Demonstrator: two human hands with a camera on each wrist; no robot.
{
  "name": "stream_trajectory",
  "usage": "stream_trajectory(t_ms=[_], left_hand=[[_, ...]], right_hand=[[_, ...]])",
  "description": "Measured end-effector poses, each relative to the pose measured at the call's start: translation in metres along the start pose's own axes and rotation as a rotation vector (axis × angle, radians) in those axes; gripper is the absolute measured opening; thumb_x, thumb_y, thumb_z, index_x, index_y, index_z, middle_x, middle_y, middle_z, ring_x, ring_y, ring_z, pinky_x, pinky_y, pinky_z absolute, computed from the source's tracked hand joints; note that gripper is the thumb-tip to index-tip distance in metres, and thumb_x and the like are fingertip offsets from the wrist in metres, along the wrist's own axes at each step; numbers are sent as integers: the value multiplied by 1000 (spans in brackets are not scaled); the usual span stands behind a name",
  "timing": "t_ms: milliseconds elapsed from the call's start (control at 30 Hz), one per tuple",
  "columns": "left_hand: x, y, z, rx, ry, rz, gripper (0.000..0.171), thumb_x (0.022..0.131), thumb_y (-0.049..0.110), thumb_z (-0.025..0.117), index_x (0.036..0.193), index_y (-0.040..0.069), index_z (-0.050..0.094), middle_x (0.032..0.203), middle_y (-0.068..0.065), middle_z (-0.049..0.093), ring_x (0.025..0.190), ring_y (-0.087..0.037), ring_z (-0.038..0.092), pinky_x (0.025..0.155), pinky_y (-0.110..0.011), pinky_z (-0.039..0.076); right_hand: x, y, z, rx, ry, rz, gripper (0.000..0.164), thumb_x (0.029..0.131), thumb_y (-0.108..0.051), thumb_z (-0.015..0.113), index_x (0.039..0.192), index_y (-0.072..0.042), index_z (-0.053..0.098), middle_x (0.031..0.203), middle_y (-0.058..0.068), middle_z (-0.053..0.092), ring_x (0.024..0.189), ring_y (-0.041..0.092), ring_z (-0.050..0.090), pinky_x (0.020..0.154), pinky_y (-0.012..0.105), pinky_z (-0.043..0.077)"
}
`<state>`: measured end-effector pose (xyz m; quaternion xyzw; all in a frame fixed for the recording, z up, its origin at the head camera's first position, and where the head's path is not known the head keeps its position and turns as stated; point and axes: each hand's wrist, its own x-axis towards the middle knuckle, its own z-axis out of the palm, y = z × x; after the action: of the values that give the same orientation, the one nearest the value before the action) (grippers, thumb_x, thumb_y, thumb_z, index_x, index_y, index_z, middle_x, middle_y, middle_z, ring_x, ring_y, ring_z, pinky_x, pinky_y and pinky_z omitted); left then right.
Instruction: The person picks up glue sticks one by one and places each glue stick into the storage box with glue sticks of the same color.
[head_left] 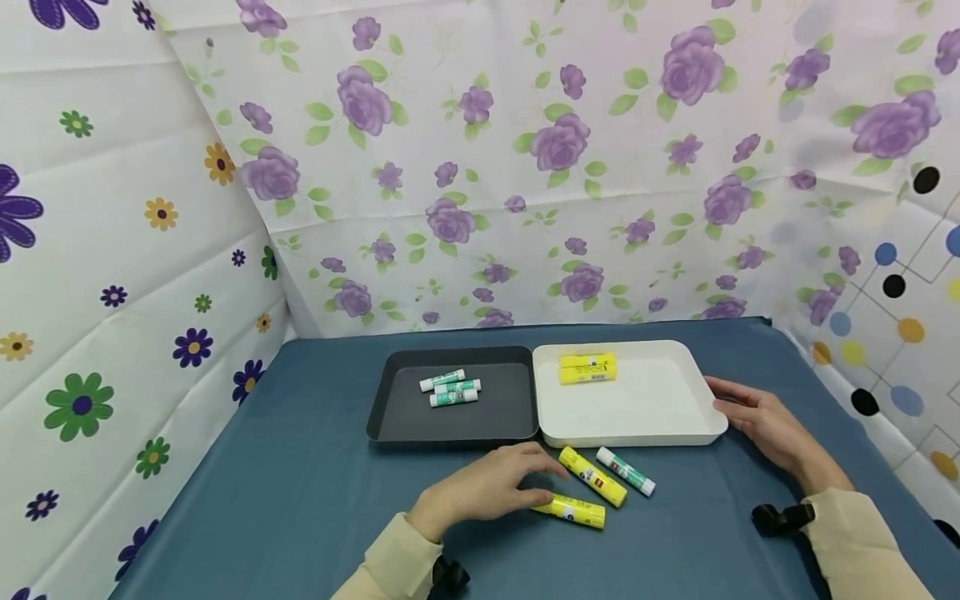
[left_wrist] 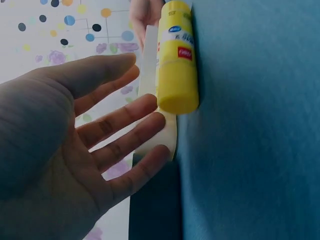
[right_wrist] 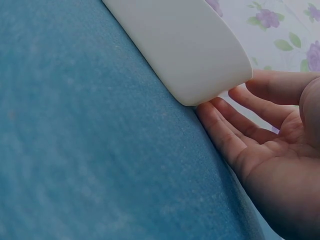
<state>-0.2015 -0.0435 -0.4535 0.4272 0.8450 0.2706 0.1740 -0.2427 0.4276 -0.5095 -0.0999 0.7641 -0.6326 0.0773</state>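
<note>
My left hand (head_left: 498, 487) hovers with loosely bent fingers over a yellow glue stick (head_left: 577, 512). In the left wrist view a yellow glue stick (left_wrist: 178, 65) lies beyond the spread fingers, with nothing in the palm. Another yellow glue stick (head_left: 592, 477) and a smaller white-and-green glue stick (head_left: 626, 472) rest on the cloth nearby. My right hand (head_left: 768, 425) touches the right end of the white tray (head_left: 652, 408). In the right wrist view its fingertips and thumb meet the end of the white tray (right_wrist: 185, 50), fingers fairly straight.
Left of the white tray, a dark grey tray (head_left: 405, 408) stands against it, holding several items, white-and-green glue sticks (head_left: 453, 398). Yellow glue sticks (head_left: 588, 375) lie inside the white tray. A blue cloth (head_left: 300, 500) covers the table, with flowered sheets (head_left: 465, 167) behind.
</note>
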Motion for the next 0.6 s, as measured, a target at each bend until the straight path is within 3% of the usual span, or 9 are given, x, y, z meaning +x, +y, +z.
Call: stream_trajectory(t_ms=[233, 600], left_hand=[[6, 0, 9, 51, -87, -33, 39, 101, 31, 72, 139, 29, 66, 133, 12, 59, 114, -1, 55, 99, -26, 49], [8, 1, 18, 92, -64, -31, 34, 100, 26, 74, 134, 27, 71, 120, 14, 61, 101, 1, 52, 91, -22, 48]], right_hand=[[-1, 2, -2, 2, 3, -3, 65, 111, -17, 53, 162, 7, 22, 138, -22, 51, 121, -11, 55, 95, 13, 50], [0, 2, 0, 5, 12, 15, 66, 110, -18, 55, 162, 7, 22, 137, -21, 51, 120, -10, 56, 94, 13, 50]])
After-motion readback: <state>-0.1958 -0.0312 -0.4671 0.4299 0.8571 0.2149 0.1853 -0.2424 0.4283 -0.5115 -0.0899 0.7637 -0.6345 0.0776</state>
